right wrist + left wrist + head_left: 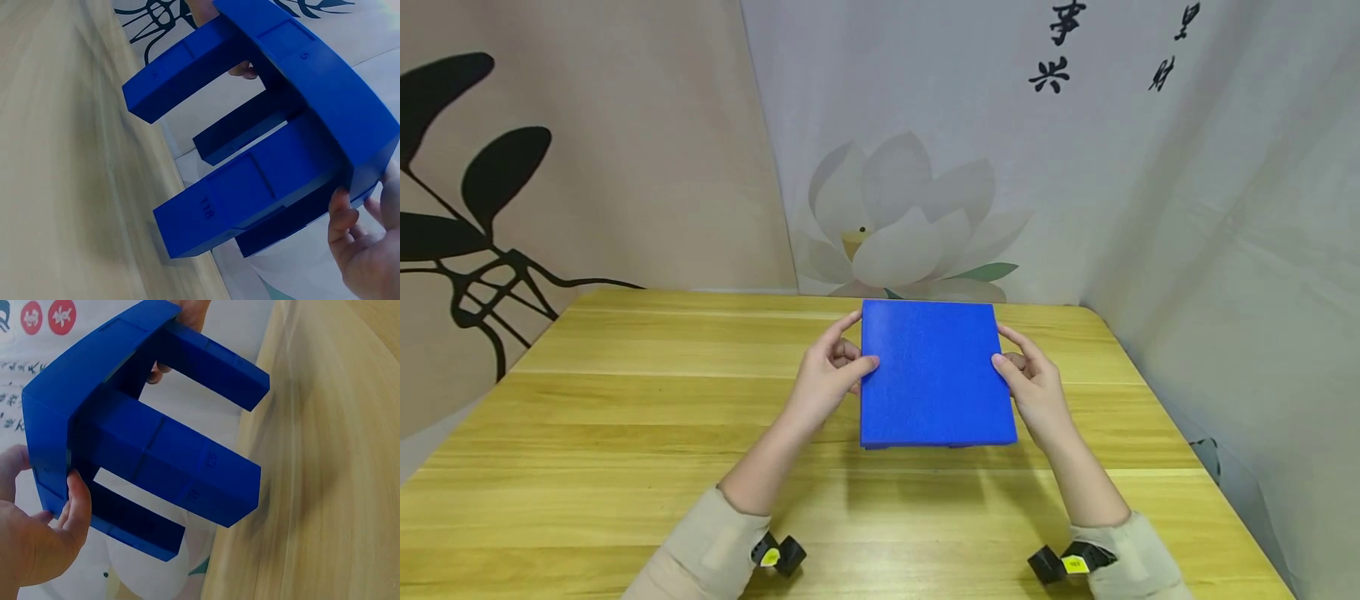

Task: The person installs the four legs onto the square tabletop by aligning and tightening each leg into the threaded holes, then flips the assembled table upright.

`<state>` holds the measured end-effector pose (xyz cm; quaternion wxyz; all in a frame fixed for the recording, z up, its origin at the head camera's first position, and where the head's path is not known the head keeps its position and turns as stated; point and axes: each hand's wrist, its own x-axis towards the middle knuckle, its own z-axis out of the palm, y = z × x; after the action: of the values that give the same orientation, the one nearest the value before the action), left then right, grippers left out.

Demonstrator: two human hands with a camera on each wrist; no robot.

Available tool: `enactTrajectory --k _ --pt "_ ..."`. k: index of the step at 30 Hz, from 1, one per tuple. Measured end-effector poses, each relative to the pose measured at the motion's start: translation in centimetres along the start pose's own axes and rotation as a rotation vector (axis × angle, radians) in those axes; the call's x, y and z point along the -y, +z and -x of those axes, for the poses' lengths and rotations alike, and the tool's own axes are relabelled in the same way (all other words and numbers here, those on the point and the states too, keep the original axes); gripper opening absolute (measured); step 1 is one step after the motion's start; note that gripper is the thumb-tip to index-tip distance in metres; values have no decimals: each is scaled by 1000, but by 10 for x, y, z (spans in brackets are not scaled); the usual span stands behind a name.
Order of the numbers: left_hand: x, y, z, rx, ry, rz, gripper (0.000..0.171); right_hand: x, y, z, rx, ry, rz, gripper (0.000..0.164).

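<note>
A small blue stool (pixel 936 375) with a flat square top and several thick legs is held upright above the table, its top facing the head camera. My left hand (pixel 831 367) grips the left side of the top, thumb over the upper face and fingers beneath the edge. On the opposite side, my right hand (pixel 1033 379) holds the top the same way. In the left wrist view, the legs (pixel 225 481) point toward the tabletop. Raised figures mark a leg (pixel 206 215) in the right wrist view. The head view hides the legs almost entirely under the top.
The wooden table (pixel 625 467) carries the stool's shadow. Behind it hangs a cloth backdrop (pixel 910 100) printed with a lotus and dark characters, and another curtain (pixel 1247 250) runs along the right edge. Each sleeve bears a small black wrist device (pixel 778 556).
</note>
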<state>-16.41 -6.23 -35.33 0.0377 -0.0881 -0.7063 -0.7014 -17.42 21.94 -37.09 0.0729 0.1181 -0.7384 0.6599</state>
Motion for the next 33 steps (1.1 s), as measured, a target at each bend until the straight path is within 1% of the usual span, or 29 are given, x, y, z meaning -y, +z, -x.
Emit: enactTrajectory --k 5,10,18,24,33 --pt "4 -2 -3 47 -58 54 71 1 0 -3 7 50 -17 48" --pt "10 -5 -6 56 -98 97 69 0 3 -7 0 103 -53 49" --pt "16 -8 -10 37 -126 115 67 -7 8 -11 -9 173 -93 48" --pt "19 -10 -11 42 -143 123 64 -9 11 -10 0 197 -117 48" --pt "25 -11 -12 38 -154 128 63 -11 14 -12 -21 230 -155 47"
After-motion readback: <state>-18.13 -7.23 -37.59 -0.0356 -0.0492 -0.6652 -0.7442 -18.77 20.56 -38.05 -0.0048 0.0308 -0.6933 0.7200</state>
